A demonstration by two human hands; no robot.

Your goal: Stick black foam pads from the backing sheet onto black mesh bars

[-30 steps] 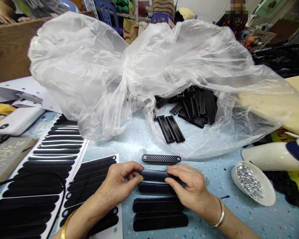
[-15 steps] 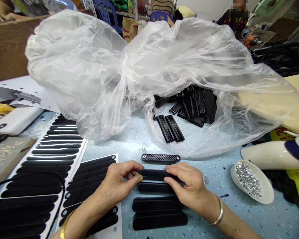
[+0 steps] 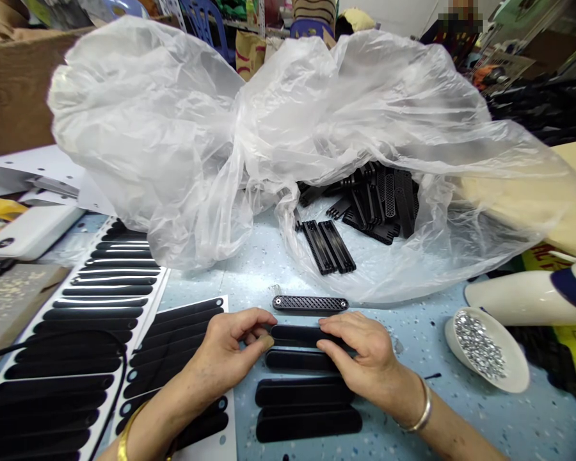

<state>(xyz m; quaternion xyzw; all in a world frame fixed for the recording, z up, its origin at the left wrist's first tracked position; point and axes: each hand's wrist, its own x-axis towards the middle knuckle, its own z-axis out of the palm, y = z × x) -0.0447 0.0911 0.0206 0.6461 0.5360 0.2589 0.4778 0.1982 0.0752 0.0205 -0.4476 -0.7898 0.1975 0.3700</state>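
Black and matte, a long rounded plastic strip [image 3: 295, 335] lies crosswise on the pale blue speckled tabletop [image 3: 461, 416], held at both ends: the left hand [image 3: 230, 349] pinches its left tip between thumb and forefinger, and the right hand [image 3: 360, 355] lies over its right part with the fingers curled down on it, so only the middle stretch shows between the two hands. Just behind it, apart from the fingers, rests a black perforated mesh bar [image 3: 310, 303] with a small screw hole at each end. Nearer the person, three more plain black strips [image 3: 307, 406] lie parallel in a row, the first partly under the right hand. To the left sit white backing sheets of black oval stickers [image 3: 100, 307], and beyond the hands a crumpled clear plastic bag [image 3: 249, 141] spills black slotted parts [image 3: 329, 246]. A white dish of small silver screws [image 3: 484, 352] stands well to the right. Red lettering on a yellow sheet [image 3: 537, 259] at the right edge is too cut off to read.
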